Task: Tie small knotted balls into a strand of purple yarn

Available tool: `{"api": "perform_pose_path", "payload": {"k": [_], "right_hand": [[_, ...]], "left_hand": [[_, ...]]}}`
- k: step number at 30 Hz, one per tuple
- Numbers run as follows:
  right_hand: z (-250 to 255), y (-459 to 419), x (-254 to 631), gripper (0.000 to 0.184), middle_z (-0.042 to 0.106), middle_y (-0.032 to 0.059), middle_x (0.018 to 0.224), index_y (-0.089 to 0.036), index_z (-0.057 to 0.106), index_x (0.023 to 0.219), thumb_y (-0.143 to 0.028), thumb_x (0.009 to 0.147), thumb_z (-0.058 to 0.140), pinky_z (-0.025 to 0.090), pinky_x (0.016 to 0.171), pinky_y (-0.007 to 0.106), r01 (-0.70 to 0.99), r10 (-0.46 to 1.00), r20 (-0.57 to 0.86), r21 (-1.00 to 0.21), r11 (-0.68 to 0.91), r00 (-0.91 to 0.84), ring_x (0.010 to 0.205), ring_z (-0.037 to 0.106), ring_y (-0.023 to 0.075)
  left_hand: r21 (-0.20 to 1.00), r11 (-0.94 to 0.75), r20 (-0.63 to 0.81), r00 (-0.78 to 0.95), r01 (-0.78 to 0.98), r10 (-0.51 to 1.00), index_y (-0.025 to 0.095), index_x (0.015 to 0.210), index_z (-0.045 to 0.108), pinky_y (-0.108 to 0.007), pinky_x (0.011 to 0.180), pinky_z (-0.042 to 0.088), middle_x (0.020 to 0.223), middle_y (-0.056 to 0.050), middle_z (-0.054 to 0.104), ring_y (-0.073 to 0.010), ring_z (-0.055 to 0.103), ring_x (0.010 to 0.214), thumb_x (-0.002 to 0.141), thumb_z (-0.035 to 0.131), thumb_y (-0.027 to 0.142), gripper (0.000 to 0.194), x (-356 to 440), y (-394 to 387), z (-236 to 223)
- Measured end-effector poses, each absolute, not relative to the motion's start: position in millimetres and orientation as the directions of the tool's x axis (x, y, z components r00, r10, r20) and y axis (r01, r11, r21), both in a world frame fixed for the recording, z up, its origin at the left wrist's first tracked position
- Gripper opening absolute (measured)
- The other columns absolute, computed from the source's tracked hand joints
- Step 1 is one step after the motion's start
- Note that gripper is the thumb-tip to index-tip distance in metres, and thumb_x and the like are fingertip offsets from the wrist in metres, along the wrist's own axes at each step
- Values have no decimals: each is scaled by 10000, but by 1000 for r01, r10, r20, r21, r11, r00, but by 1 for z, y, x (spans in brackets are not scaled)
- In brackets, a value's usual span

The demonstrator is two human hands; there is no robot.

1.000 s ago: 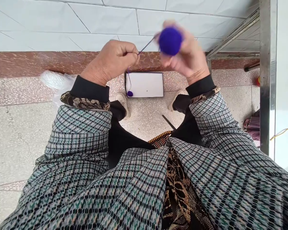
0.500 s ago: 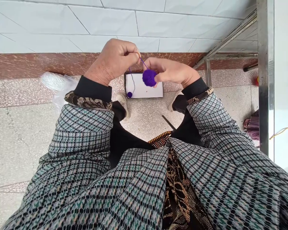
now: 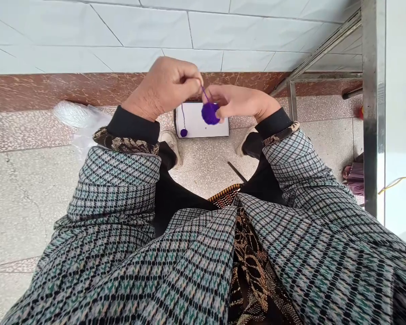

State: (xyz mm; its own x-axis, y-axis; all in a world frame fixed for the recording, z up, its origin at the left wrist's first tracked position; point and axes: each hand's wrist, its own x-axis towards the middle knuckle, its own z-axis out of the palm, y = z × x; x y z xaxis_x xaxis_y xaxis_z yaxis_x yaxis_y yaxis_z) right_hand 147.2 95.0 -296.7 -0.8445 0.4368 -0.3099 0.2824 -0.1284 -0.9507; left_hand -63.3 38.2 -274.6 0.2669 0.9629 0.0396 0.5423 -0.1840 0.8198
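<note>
A purple yarn ball (image 3: 209,113) is held between the thumb and fingers of my right hand (image 3: 242,101). My left hand (image 3: 172,83), closed in a pinch, grips the purple yarn strand (image 3: 205,94) just above and left of that ball. From below my left hand the yarn hangs down to a smaller purple yarn ball (image 3: 183,132). This small ball rests at the near left corner of a shallow white box (image 3: 198,124) with dark edges, on the floor between my feet. Part of the box is hidden behind the larger ball and my right hand.
A clear plastic bag (image 3: 72,115) lies on the floor at the left. On the right stands a metal-framed table (image 3: 374,135) with a white top. The tiled wall (image 3: 155,27) rises ahead. A woven seat edge (image 3: 225,195) shows between my legs.
My left hand has shifted slightly right and down, closer to the larger ball. That ball has turned in my right hand. The hanging strand is straighter now.
</note>
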Motion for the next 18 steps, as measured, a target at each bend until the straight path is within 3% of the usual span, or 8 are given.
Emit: {"api": "perform_pose_path", "payload": {"k": [2, 4, 6, 8, 11, 14, 16, 18], "right_hand": [[-292, 97, 153, 383, 668, 18, 1019, -171, 545, 1041, 7, 742, 706, 570, 645, 173, 17, 487, -141, -968, -251, -862, 770, 649, 99], [-284, 102, 156, 297, 661, 3, 1011, -220, 461, 1058, -114, 875, 669, 587, 705, 191, -281, 714, -46, -900, -332, -698, 766, 647, 93], [-279, 109, 156, 205, 630, -16, 942, -253, 380, 1020, -193, 970, 570, 592, 788, 196, -491, 892, -72, -814, -311, -446, 764, 624, 87], [-278, 113, 152, 192, 596, -19, 901, -266, 343, 980, -223, 951, 528, 597, 837, 198, -579, 956, -132, -772, -264, -260, 780, 615, 98], [-289, 114, 143, 211, 604, -3, 950, -276, 402, 984, -262, 876, 582, 604, 824, 203, -457, 954, -186, -845, -279, -237, 786, 603, 122], [-303, 109, 138, 297, 629, 5, 917, -277, 468, 969, -176, 773, 667, 531, 629, 190, -22, 870, -276, -950, -311, -410, 708, 555, 127], [-308, 105, 140, 369, 631, 2, 861, -252, 490, 945, -86, 692, 701, 483, 569, 179, 265, 687, -339, -940, -215, -643, 693, 562, 118], [-306, 101, 145, 419, 648, 2, 876, -222, 486, 942, -54, 651, 735, 516, 596, 169, 255, 443, -287, -958, -131, -849, 728, 611, 108]], "left_hand": [[780, -135, 30, 180, 611, 983, 198, 648, 573, -290, 625, 328, 589, 64, 494, -77, 403, 630, 873, 560, 81, 254, -67, 40, -274], [777, -108, -9, 183, 620, 983, 196, 663, 571, -284, 626, 330, 591, 71, 473, -77, 388, 629, 902, 555, 106, 256, -69, 42, -278], [791, -132, -55, 284, 597, 957, 184, 719, 617, -258, 671, 383, 658, 61, 575, -77, 478, 689, 913, 563, 135, 208, -68, 43, -284], [799, -210, -77, 441, 564, 894, 173, 758, 659, -257, 733, 426, 725, 37, 650, -93, 547, 745, 911, 571, 165, 177, -65, 43, -290], [826, -295, -71, 607, 481, 791, 181, 801, 726, -307, 745, 448, 745, 9, 669, -136, 581, 719, 913, 590, 244, 187, -61, 41, -289], [881, -226, -53, 562, 416, 825, 208, 785, 737, -330, 711, 432, 747, -5, 666, -148, 552, 701, 900, 621, 287, 181, -62, 37, -282], [915, -150, -35, 446, 373, 894, 212, 769, 729, -332, 701, 428, 742, -9, 665, -138, 522, 698, 865, 640, 261, 140, -66, 37, -278], [921, -99, -18, 295, 376, 955, 208, 733, 707, -324, 690, 420, 698, -2, 634, -124, 504, 678, 822, 634, 200, 115, -72, 40, -279]]}}
